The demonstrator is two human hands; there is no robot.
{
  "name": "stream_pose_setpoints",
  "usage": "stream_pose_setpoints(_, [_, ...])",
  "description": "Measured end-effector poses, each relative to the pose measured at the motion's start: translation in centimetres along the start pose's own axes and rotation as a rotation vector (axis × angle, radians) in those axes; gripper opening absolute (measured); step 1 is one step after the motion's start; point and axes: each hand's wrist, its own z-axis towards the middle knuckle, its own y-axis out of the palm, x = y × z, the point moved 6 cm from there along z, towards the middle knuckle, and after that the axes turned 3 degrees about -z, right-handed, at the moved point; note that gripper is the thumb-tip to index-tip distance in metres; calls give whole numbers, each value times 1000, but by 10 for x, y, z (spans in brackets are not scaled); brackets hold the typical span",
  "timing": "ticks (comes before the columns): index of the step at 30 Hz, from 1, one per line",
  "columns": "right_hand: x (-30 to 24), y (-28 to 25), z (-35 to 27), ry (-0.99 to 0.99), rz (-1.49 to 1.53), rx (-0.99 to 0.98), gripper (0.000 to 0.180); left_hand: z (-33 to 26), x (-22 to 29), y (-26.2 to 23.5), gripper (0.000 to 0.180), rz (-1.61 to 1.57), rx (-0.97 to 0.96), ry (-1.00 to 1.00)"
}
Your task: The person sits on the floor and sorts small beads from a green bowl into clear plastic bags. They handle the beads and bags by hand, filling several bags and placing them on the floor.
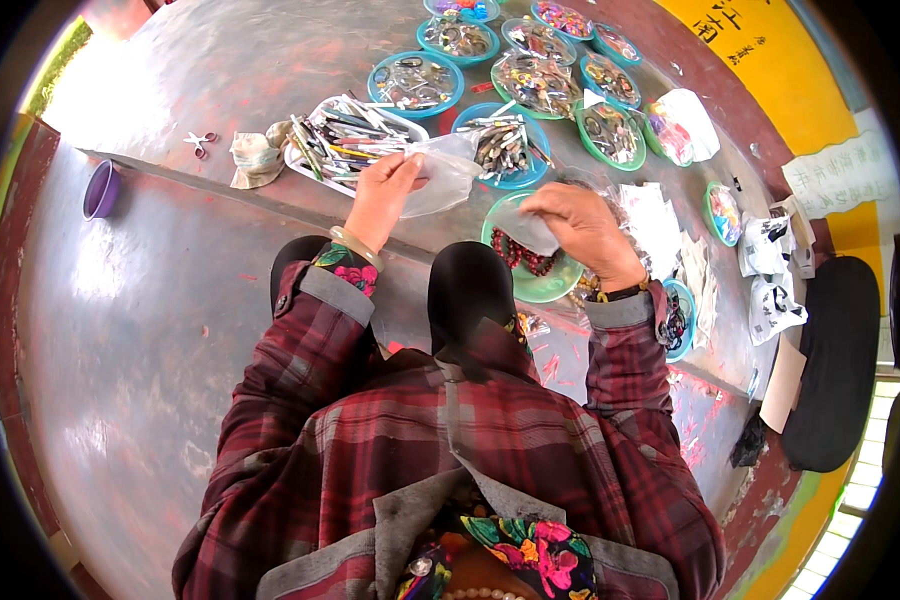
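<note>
My left hand (382, 198) pinches the edge of a clear plastic bag (442, 182), which spreads out to its right in front of a white tray of pens (345, 135). In my right hand (582, 232), closed fingertips grip a second piece of thin clear plastic, seemingly a bag (526, 228). It hangs over a green bowl (550, 290) on the floor. Strings of dark red beads (520, 258) lie in that bowl, partly covered by the plastic and my hand.
Beyond my hands stand several blue and green bowls of small goods, among them a blue bowl of pens (508, 145). Scissors (201, 143), a cloth bundle (258, 160) and a purple bucket (101, 190) are on the left. White plastic bags (770, 270) sit at right.
</note>
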Motion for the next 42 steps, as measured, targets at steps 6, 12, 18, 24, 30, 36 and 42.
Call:
stream_pose_setpoints(6, [-12,50,47,-132,38,-20,21,3,-6,7,25,9,-65,7])
stream_pose_setpoints(12, [5,51,66,43,91,252,21,-8,12,16,29,86,-207,-28])
stream_pose_setpoints(18, [2,47,67,64,-51,356,26,-4,2,15,21,138,-155,0])
stream_pose_setpoints(24, [10,43,68,-51,-275,347,24,-3,1,15,14,221,-124,26])
stream_pose_setpoints(30, [34,40,44,121,-34,102,18,-7,0,17,15,268,-127,-64])
stream_pose_setpoints(36, [68,40,-22,267,76,123,15,-8,-14,2,21,-87,-10,-251])
stream_pose_setpoints(42, [159,154,-205,898,647,-490,21,-1,-7,-22,15,-325,3,-56])
